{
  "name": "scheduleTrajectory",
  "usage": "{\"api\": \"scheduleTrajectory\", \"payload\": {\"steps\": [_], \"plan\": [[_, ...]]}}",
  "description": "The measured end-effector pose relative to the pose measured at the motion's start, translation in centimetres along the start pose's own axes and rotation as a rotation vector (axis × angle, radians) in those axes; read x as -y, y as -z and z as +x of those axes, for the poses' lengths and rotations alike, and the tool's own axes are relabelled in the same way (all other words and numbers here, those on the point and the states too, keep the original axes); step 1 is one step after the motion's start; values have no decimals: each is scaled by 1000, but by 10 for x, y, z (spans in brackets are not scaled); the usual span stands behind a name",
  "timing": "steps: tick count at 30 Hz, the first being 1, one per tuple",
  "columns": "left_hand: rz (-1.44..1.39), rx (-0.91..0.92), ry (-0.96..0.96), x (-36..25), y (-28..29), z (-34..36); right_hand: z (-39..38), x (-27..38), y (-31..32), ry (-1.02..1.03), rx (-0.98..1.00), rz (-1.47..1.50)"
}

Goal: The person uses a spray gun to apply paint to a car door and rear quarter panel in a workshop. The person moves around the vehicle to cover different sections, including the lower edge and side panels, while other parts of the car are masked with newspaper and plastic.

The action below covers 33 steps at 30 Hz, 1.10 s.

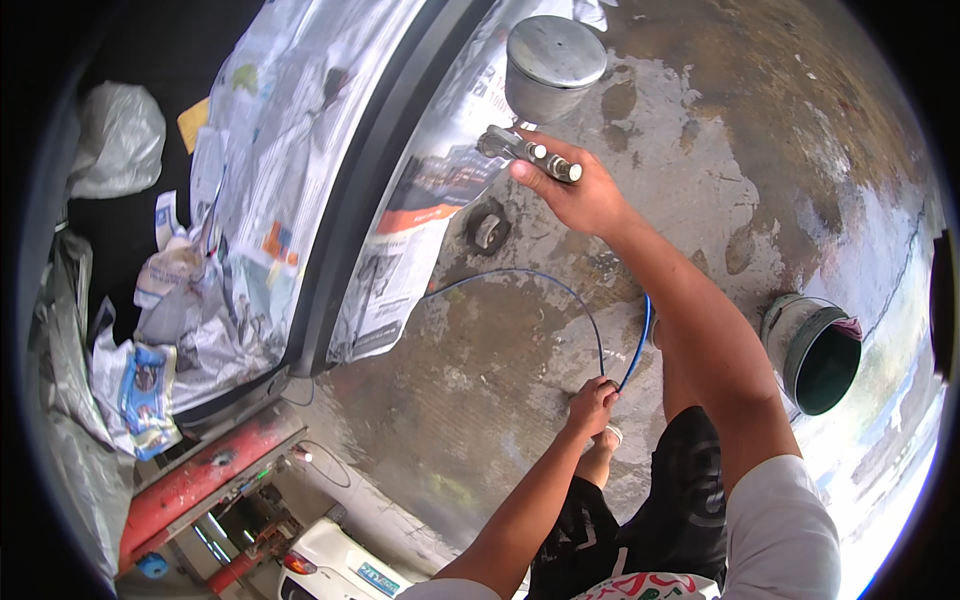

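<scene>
A metal spray gun (520, 147) with a lidded, round silver cup (556, 72) on top is in my right hand (578, 188). Fingers wrap round its grip, most of which they hide. The gun's head is close beside a newspaper-covered edge (415, 215) of a panel with a dark curved strip (348, 190); whether they touch I cannot tell. Lower down, near my legs, my left hand (592, 404) is closed on a thin blue hose (639, 345). From there one length arcs left toward the papered edge, and another rises behind my right forearm.
Newspaper and plastic sheeting (290, 130) cover the surface at left, with crumpled paper and a clear plastic bag (118, 140). A bucket (785, 325) with a pinkish cloth stands at right on stained concrete. A red beam (215, 465) and a white car (340, 562) are lower left.
</scene>
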<state>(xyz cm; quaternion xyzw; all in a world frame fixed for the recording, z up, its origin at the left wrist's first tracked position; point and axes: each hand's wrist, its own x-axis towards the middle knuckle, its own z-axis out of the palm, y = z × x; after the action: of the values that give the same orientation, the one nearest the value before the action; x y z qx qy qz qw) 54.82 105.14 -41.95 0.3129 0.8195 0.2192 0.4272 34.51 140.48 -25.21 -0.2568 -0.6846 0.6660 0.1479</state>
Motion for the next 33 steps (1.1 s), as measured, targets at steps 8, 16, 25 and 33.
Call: {"api": "scheduleTrajectory", "payload": {"steps": [8,16,25,33], "plan": [[-28,-142,60,116,-3,-168,-121,2,-202,-5,173,-28],[-92,-127,316,208,30,-299,-215,7,-380,47,355,-56],[-185,-192,400,223,27,-348,-227,34,-425,-86,449,97],[-380,-63,327,137,41,-241,-122,31,-242,-92,212,98]]}}
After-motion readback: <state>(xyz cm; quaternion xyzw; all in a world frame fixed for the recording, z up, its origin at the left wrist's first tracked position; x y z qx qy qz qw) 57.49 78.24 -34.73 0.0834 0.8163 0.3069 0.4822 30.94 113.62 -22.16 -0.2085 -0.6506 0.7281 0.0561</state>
